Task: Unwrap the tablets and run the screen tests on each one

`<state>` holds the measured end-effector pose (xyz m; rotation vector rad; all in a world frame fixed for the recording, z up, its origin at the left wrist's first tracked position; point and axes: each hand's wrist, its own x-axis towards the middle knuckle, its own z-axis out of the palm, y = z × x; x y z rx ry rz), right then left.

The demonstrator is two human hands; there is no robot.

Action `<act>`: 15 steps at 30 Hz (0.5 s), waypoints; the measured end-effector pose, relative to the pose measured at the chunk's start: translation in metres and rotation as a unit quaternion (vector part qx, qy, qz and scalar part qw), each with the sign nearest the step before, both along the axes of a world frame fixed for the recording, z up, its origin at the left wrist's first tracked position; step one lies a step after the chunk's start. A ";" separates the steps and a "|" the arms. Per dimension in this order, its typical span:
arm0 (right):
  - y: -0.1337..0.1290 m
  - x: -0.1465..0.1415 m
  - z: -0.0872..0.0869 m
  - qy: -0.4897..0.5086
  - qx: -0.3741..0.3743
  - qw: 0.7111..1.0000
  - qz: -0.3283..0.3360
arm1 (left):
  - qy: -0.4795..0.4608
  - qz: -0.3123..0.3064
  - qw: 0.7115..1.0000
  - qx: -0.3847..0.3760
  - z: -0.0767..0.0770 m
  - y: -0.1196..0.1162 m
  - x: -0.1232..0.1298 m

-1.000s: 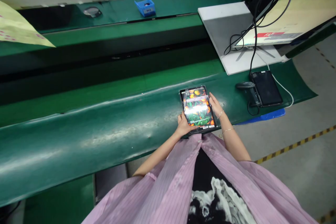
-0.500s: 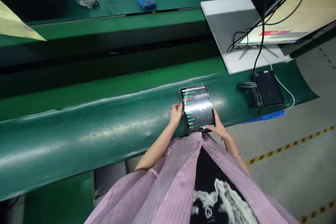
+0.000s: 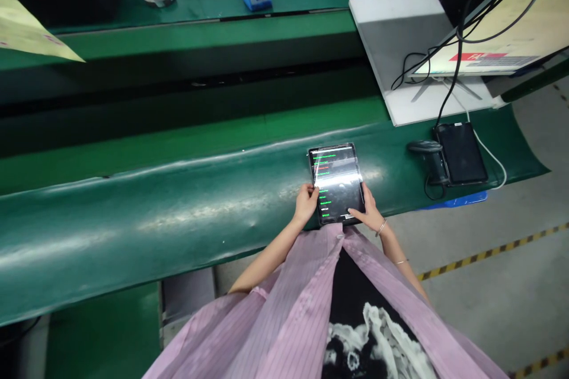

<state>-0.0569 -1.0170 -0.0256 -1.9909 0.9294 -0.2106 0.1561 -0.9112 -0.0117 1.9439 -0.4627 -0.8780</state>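
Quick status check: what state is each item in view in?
Tablet: screen lit, green text list on dark background, lying on the belt
Left hand: fingers over the tablet's left edge
Right hand: fingertip on the tablet's screen, near the bottom
Green conveyor belt: curved, glossy
Monitor: on, pale page with red banner
Black tablet: screen dark, lying flat

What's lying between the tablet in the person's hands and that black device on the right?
Head view: a black handheld scanner lies on the green mat between the tablet and the black device.
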 end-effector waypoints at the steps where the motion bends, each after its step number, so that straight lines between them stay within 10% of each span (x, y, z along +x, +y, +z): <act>1: 0.000 0.001 0.001 0.002 0.006 1.000 -0.002 | -0.015 0.001 1.000 0.006 0.000 -0.001 -0.003; 15: 0.002 0.003 0.000 -0.003 0.023 0.999 -0.044 | -0.015 0.062 0.998 0.028 0.000 -0.035 0.020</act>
